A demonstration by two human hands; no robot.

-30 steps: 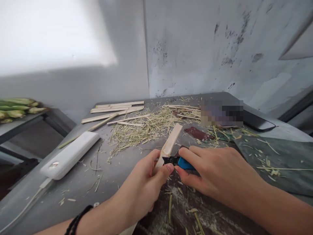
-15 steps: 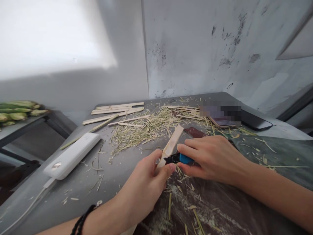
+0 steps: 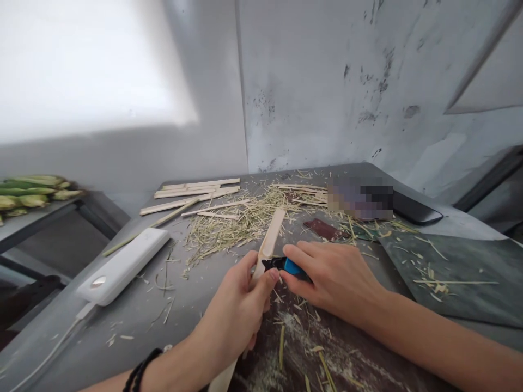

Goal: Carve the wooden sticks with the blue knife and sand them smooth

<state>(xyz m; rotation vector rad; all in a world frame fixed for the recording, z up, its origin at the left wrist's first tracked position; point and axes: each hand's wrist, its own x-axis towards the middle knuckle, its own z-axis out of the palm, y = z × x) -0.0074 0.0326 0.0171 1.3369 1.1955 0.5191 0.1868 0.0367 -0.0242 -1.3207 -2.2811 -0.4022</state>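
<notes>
A pale bamboo strip (image 3: pixel 275 228) is held at the middle of the clock, slanted from seven toward one o'clock, its far end left free. It is wrapped snugly by the fingers of the left hand (image 3: pixel 241 302) at seven o'clock. By the closed fingers of the right hand (image 3: pixel 335 269), at four o'clock, a blue utility knife (image 3: pixel 292 267) is clasped, its dark blade set at the strip's edge near the node. Best control would probably be had with the strip pinned firmly, the blade kept shallow and worked in short, light strokes; as the left thumb is placed right beside the blade, it should be kept behind the cutting edge. On the grey surface (image 3: pixel 192 288), shavings (image 3: pixel 232 226) are heaped toward eleven o'clock, and more strips (image 3: pixel 192 191) are laid beyond them at ten. A white power bank (image 3: pixel 126 264) is set near nine, a black phone (image 3: pixel 419 211) shortly before three, and a green sheet (image 3: pixel 469 288) just past three. Farther out, what look like ears of corn (image 3: pixel 30 190) are piled on a side table (image 3: pixel 30 222) past nine; at twelve, the surface is backed by a stained wall (image 3: pixel 302 98).
</notes>
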